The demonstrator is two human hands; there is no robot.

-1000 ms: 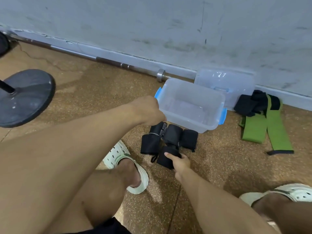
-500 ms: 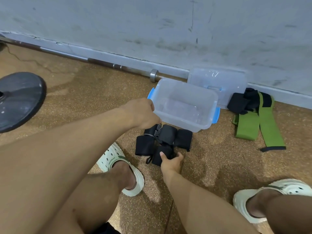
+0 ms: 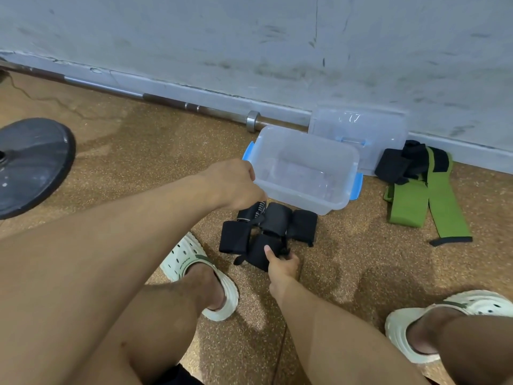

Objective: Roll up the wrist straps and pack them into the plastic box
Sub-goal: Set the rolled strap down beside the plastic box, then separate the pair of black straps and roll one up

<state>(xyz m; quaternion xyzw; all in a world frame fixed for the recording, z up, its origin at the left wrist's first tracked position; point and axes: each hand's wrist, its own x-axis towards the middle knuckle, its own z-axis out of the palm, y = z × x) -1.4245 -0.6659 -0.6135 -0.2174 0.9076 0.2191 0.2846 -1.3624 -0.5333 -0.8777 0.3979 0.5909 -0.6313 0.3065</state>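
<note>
Several rolled black wrist straps lie in a cluster on the cork floor, just in front of the clear plastic box with blue latches, which holds nothing. My right hand grips the nearest black roll, with the thumb on top of it. My left hand is at the box's near left corner. Its fingers curl down onto a black roll with white stripes, and the fingertips are hidden. A green strap and loose black straps lie unrolled to the right of the box.
The box's clear lid leans on the wall behind it. A barbell runs along the wall's foot and a weight plate lies at far left. My feet in white clogs flank the straps.
My view shifted slightly. My right hand has closed more firmly around the nearest black roll. My left hand stays over the striped roll at the box's corner.
</note>
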